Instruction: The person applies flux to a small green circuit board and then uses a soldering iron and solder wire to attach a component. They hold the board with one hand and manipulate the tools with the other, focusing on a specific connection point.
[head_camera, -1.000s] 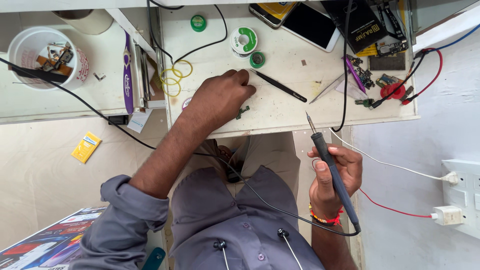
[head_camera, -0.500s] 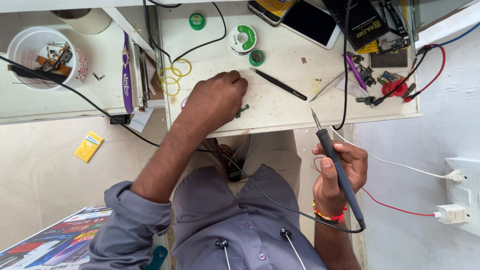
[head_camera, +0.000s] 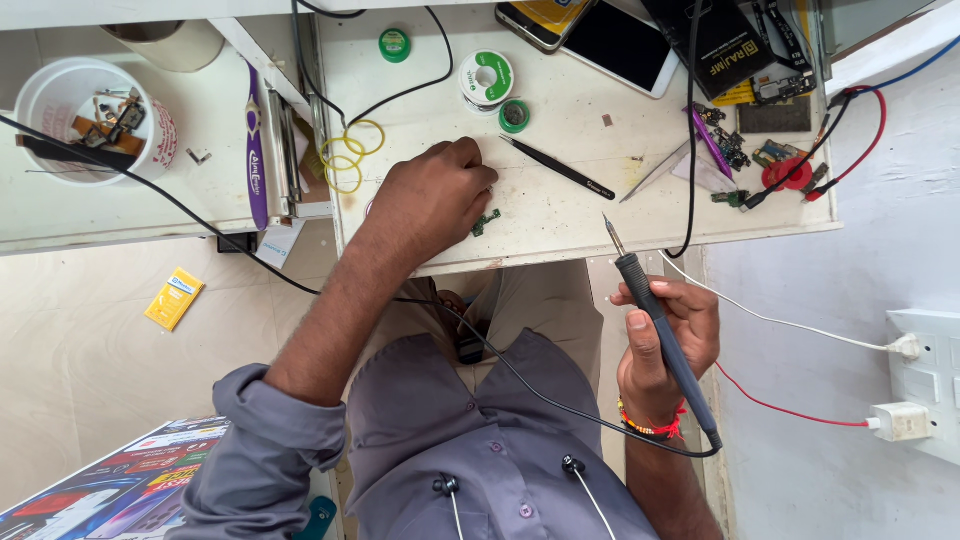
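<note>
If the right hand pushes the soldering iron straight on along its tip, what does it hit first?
Probably the white worktop, just short of the black tweezers. The right hand aims the black soldering iron up-left; depth is unclear.
</note>
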